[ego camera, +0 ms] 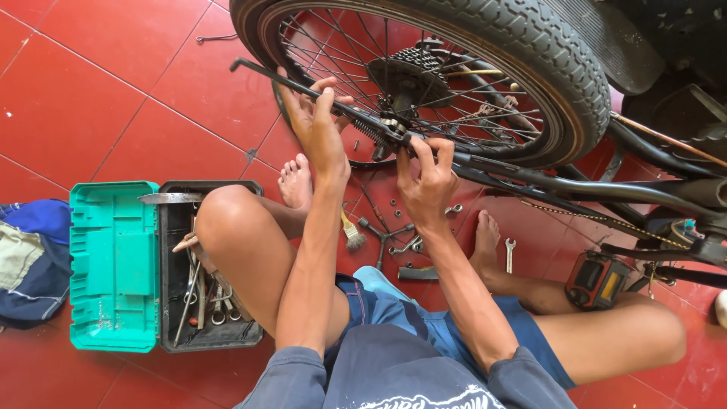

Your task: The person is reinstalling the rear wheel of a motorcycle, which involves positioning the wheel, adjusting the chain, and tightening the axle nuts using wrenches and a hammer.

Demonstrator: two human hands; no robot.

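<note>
Left hand (316, 125) is closed around the kickstand (303, 89), a black bar that slants up and left from the wheel hub; fingers wrap over the bar, thumb behind it. Right hand (426, 180) is pinched shut on a small fitting at the kickstand's lower end, just beside the spring (371, 130), where the bar meets the frame (575, 184). What exactly sits between those fingertips cannot be told.

Both hands are right in front of the rear wheel (530, 45), which stands close above them; the sprocket (415, 67) shows through the spokes at the hub. The black frame tube runs right from the right hand.

The person sits on the red tile floor (91, 91), legs folded, bare feet to either side of the work. Between the feet lie a Y-shaped wrench (385, 236), a small brush (351, 235), loose nuts, and a small spanner (510, 254) near the right foot.

By the left knee is an open toolbox (113, 265): green lid laid flat, black tray holding spanners and other tools. A blue cloth (30, 257) lies at the far left. An orange-and-black box (597, 279) rests on the floor near the right knee, under the frame.
</note>
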